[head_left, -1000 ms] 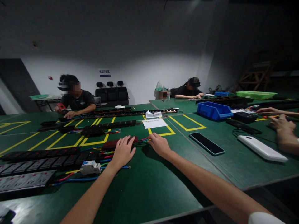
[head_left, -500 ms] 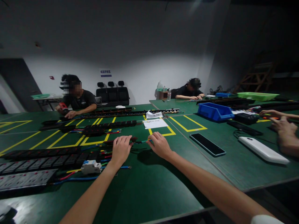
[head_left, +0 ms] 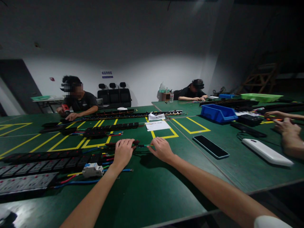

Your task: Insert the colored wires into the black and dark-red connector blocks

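My left hand (head_left: 123,152) is closed over the end of a dark strip, whose reddish-brown tip shows beside the fingers. From there wires (head_left: 142,146), one of them green, run across a short gap to my right hand (head_left: 162,149). Its thumb and fingers pinch them at their right end, where a little yellow shows. The palm sides of both hands are hidden. Left of my left forearm lie black power strips (head_left: 40,167) with coloured wires, and a white circuit breaker (head_left: 92,170) sits by their ends.
A phone (head_left: 211,146), a white power bank (head_left: 267,152) and a blue bin (head_left: 218,113) are on the right of the green table. White paper (head_left: 158,125) lies ahead. One co-worker holds a red power tool (head_left: 65,109); another person's hands (head_left: 288,129) are at the right edge.
My right hand has shifted slightly left and down, closer to my left hand, still pinching the wires. My left hand has barely moved.
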### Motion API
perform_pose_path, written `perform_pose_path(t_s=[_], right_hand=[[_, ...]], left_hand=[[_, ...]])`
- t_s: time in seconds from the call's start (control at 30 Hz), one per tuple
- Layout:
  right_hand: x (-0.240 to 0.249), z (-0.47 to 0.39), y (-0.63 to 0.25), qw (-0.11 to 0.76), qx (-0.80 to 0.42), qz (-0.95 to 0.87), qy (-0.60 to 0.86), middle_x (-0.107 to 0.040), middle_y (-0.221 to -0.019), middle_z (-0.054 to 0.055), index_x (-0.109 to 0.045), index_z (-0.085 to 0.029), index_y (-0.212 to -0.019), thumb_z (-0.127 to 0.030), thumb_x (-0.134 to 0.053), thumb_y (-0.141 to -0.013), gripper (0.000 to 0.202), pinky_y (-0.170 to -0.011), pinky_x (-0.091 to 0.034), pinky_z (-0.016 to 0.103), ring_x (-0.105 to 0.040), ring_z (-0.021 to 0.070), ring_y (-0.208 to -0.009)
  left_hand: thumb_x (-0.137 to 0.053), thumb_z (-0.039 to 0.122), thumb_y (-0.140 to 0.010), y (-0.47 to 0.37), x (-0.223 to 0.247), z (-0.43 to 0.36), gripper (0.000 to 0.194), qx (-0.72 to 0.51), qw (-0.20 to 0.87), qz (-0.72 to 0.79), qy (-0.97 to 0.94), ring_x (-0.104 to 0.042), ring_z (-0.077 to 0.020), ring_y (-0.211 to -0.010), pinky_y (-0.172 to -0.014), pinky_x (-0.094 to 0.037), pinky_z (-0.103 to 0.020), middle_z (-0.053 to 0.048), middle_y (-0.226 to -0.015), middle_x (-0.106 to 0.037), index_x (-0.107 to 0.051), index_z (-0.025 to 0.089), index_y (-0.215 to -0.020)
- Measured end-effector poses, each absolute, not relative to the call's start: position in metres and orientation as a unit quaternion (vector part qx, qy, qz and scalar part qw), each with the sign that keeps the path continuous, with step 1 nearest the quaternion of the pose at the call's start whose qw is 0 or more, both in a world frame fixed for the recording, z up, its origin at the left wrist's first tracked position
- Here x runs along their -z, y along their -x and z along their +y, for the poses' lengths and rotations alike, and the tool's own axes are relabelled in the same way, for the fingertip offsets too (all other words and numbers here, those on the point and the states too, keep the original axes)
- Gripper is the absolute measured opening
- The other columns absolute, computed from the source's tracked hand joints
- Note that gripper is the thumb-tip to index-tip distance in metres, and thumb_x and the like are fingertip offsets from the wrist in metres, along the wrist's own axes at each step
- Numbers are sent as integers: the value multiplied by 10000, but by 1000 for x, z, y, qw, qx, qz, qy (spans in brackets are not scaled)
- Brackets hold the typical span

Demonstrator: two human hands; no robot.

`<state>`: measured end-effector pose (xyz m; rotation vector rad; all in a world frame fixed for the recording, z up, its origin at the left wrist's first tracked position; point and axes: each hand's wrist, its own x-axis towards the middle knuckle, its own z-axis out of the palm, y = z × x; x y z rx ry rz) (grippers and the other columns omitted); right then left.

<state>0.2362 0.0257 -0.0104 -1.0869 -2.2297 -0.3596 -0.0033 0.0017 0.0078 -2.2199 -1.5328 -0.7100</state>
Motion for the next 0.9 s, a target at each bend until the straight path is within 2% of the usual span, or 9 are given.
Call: perform_pose_path(t_s=[0.13, 0.37, 0.9], right_hand=[[15, 27, -234, 320, 177, -839, 404, -656, -806, 71, -602, -184, -871, -366, -465, -1025, 275, -707, -319, 312, -556, 190, -756], [20, 28, -232, 382, 252, -808, 371, -604, -681, 33, -560, -184, -787, -330, -511, -1001, 263, -633, -288, 300, -508, 160, -619], [19, 27, -234, 384, 244, -798, 396, -615, -697, 27, -567, -182, -807, -329, -515, -1019, 263, -588, -255, 292, -501, 144, -611]], left_hand=[[-552, 200, -936, 2, -9, 2, 319, 252, 171, -542, 784, -596, -276, -1149, -1047, -394, -469, -76, -1217, -696, -613, 210, -1249], [-575, 199, -929, -1, -9, 3, 324, 263, 178, -544, 777, -602, -274, -1135, -1041, -394, -463, -78, -1212, -697, -611, 223, -1250], [-570, 178, -918, -1, -10, 4, 347, 269, 155, -546, 778, -608, -280, -1132, -1022, -432, -480, -82, -1195, -695, -620, 232, -1256]])
